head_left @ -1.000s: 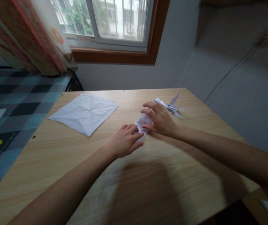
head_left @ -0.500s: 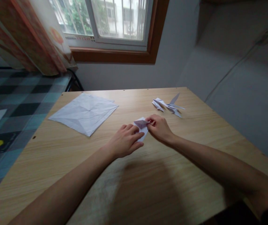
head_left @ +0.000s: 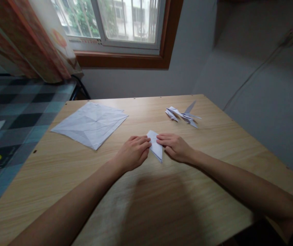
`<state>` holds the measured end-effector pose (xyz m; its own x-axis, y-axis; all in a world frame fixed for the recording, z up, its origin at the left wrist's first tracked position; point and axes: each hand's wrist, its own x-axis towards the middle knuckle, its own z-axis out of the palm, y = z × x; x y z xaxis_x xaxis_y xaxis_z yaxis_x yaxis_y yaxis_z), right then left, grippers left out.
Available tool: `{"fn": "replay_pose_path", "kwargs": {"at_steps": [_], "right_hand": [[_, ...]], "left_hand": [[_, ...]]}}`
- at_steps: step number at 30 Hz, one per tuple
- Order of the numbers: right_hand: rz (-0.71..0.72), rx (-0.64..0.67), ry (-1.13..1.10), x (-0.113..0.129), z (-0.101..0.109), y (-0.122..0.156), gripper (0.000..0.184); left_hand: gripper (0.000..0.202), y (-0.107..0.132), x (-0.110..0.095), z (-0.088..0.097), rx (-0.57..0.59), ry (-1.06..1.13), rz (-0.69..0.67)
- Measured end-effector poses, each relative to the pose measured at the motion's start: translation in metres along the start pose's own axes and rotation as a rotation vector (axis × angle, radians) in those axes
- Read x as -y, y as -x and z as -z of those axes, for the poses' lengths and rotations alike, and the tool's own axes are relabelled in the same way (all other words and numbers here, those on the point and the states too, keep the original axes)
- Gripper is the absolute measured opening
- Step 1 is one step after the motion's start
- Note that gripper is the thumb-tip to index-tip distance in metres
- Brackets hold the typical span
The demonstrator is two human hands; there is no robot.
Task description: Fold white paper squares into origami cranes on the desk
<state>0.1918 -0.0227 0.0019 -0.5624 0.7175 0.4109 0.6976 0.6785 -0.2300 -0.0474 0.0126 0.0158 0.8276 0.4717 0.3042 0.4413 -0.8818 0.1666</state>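
Note:
A small folded white paper piece (head_left: 156,147) lies flat on the wooden table (head_left: 161,198), shaped like a narrow kite. My left hand (head_left: 133,152) presses its left edge with curled fingers. My right hand (head_left: 175,147) presses its right edge, fingertips together on the paper. Both hands rest on the tabletop with the paper between them.
A creased, unfolded white sheet (head_left: 91,123) lies at the table's left rear. A finished folded paper figure (head_left: 182,115) sits at the right rear. A checked blanket (head_left: 13,119) covers a bed on the left. A window (head_left: 120,20) and curtain (head_left: 33,41) stand behind.
My right hand lifted a flap of the paper, folded it down, then drew back toward me. The piece now lies flat and narrow between both hands.

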Motion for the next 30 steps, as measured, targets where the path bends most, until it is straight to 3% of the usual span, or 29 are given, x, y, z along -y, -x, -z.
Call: {"fn": "replay_pose_path", "kwargs": {"at_steps": [5, 9, 13, 16, 22, 25, 30], "right_hand": [[-0.101, 0.006, 0.1, 0.034, -0.004, 0.012, 0.037], [-0.011, -0.042, 0.084, 0.053, -0.004, 0.028, 0.032], [0.041, -0.064, -0.007, 0.058, 0.004, 0.043, 0.028], [-0.013, -0.086, -0.132, 0.051, 0.007, 0.046, 0.03], [-0.326, -0.248, -0.474, 0.017, 0.004, 0.024, 0.064], [-0.278, -0.225, -0.475, -0.002, 0.002, 0.005, 0.065], [-0.126, -0.087, -0.405, -0.013, -0.003, -0.015, 0.033]], "left_hand": [[0.031, -0.001, -0.003, 0.0, 0.013, -0.052, -0.001], [0.028, -0.001, -0.001, 0.0, 0.011, -0.055, 0.004], [0.026, 0.0, 0.0, 0.003, 0.007, -0.032, -0.01], [0.025, 0.003, 0.002, 0.004, -0.009, 0.006, 0.019], [0.049, 0.006, 0.007, 0.003, -0.093, 0.111, 0.069], [0.042, 0.006, 0.007, 0.005, -0.092, 0.151, 0.081], [0.02, 0.005, 0.007, 0.006, -0.09, 0.138, 0.096]]}}
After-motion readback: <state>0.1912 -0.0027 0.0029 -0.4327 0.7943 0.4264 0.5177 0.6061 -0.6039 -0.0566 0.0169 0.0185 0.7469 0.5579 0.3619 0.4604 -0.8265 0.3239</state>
